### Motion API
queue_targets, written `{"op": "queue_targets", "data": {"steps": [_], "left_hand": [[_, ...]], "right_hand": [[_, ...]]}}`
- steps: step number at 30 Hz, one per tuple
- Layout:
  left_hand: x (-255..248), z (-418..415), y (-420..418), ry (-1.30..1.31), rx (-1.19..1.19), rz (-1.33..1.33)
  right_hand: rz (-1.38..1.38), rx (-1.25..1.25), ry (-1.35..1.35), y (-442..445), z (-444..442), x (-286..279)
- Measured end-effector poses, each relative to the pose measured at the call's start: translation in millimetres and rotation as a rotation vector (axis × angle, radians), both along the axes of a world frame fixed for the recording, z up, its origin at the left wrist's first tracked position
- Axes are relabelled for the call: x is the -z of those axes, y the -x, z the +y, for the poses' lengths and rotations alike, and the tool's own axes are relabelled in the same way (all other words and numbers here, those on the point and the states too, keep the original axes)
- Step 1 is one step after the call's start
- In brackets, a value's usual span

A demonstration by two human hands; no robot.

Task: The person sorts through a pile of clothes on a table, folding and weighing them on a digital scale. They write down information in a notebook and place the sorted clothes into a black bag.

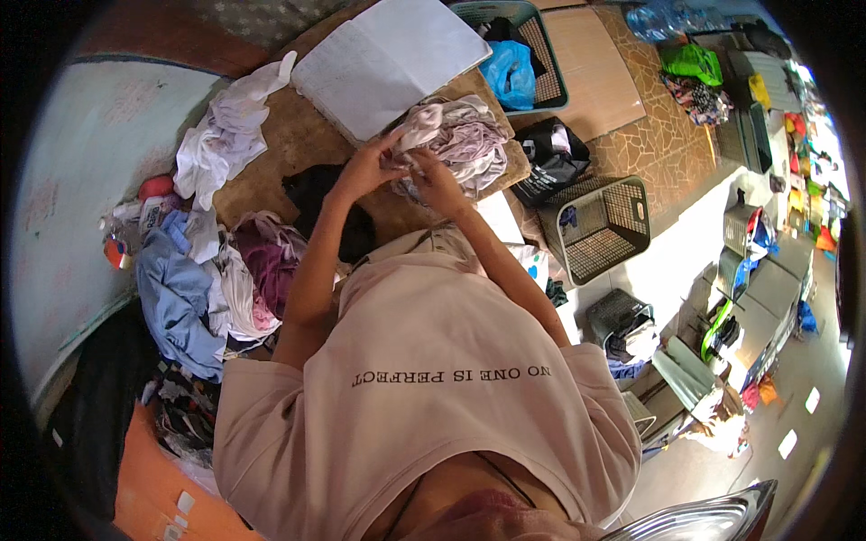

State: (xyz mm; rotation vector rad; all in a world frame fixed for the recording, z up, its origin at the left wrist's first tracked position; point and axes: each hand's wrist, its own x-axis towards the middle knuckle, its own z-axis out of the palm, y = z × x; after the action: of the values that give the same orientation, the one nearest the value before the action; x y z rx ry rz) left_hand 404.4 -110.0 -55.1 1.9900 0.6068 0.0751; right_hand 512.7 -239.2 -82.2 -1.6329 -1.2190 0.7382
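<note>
A crumpled bundle of pale pinkish-white cloth (477, 145) lies on the worn brown tabletop (270, 166) in front of me. My left hand (365, 169) grips the near left side of this bundle, its fingers pinching a fold. Close beside it, my right hand (438, 182) also has its bent fingers on the cloth; the fingertips are partly hidden in the folds. Just beyond the bundle an open book with pale pages (385, 57) lies flat. Black fabric (338, 216) rests by my left forearm.
White cloth (223, 132) lies at the table's left, with blue (176, 291) and maroon garments (267, 253) nearer me. Right of the table are a green basket (558, 78) with a blue plastic bag (509, 74), a black bag (551, 166) and a grey mesh basket (602, 237).
</note>
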Motion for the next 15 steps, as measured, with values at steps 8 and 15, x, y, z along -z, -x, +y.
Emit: {"op": "queue_targets", "data": {"steps": [8, 15], "left_hand": [[-22.7, 88.2, 59.2, -0.481, -0.463, -0.012], [-69.2, 145.0, 107.7, -0.748, -0.744, -0.020]], "right_hand": [[-0.021, 0.411, 0.270, -50.6, -31.4, 96.6], [-0.391, 0.421, 0.450, -123.1, -56.7, 134.1]]}}
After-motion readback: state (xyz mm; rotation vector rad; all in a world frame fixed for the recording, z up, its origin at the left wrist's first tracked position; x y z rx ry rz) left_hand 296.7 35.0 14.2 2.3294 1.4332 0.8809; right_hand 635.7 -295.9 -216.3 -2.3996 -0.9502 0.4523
